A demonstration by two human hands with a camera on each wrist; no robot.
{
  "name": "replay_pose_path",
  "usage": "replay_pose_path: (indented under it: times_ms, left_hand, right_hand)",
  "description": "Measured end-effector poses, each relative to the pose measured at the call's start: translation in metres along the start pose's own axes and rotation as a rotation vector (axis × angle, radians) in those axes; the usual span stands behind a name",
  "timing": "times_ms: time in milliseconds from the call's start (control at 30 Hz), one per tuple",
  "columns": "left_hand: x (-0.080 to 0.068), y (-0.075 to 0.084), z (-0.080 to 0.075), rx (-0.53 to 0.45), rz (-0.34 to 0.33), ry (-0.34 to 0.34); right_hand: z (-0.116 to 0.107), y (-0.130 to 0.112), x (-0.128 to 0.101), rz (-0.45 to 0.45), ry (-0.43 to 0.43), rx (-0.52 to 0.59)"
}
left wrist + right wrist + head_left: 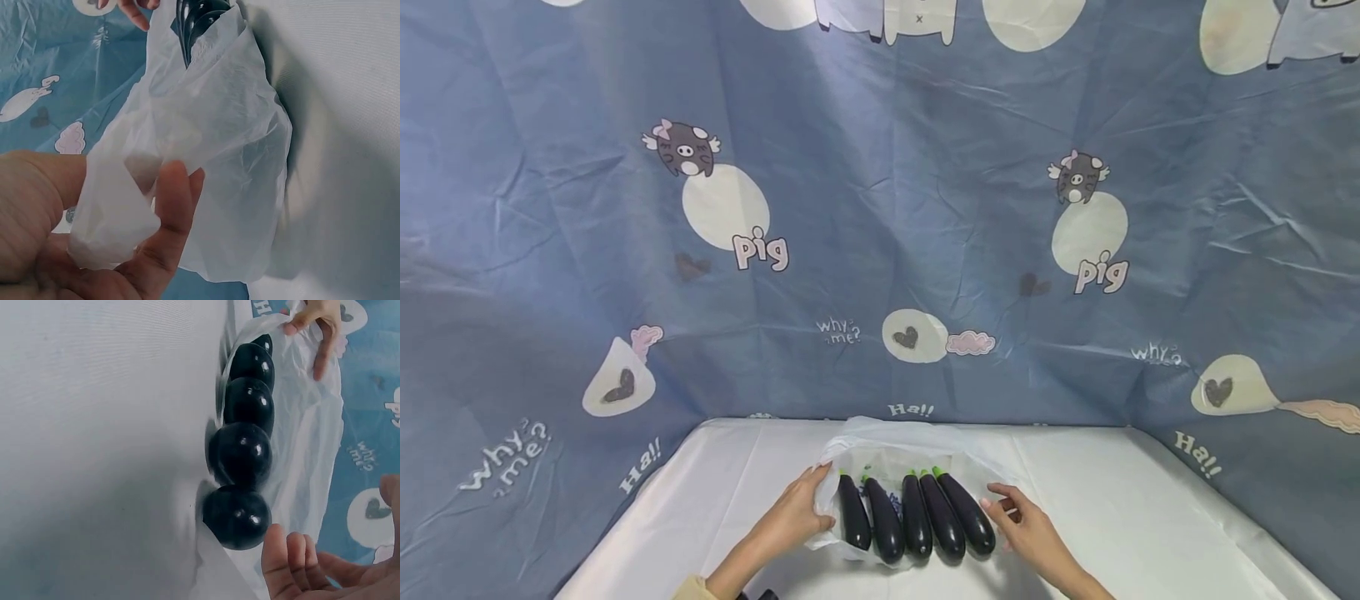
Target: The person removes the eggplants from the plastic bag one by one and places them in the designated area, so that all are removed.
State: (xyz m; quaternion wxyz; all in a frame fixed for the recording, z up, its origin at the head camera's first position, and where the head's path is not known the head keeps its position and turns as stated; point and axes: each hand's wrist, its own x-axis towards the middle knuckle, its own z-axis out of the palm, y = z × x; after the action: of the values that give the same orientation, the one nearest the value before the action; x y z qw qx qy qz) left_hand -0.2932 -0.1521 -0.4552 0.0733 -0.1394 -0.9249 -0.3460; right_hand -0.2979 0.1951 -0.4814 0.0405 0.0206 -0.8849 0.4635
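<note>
The five dark purple, long aubergines point(916, 518) have a smooth, glossy skin that throws back small bright highlights (clearest on their rounded ends in the right wrist view). They lie on a thin, translucent white plastic bag point(891, 454), crinkled and faintly shiny, its film soft enough to fold in loose creases. The white cloth-covered tabletop point(1150, 508) looks matt, with a fine woven grain. Behind it hangs a blue printed cloth backdrop point(880, 208), matt and creased, with cartoon pigs printed flat on it.
</note>
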Motion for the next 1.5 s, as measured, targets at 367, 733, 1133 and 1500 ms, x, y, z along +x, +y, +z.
replay_pose_path:
  times_ms: [367, 733, 1133, 1500]
  left_hand:
    - [0.001, 0.001, 0.0, -0.012, -0.024, 0.001]
    - [-0.001, 0.002, 0.003, -0.02, -0.03, -0.037]
    - [-0.001, 0.002, 0.006, -0.038, -0.01, -0.038]
    - [0.0, 0.002, 0.007, -0.039, -0.015, -0.022]
  right_hand:
    - [0.003, 0.001, 0.008, -0.011, 0.049, 0.076]
    - [0.011, 0.009, 0.012, 0.004, 0.044, 0.043]
    - [0.018, 0.016, 0.008, -0.061, 0.082, -0.061]
    - [0.024, 0.022, 0.004, -0.079, 0.069, -0.049]
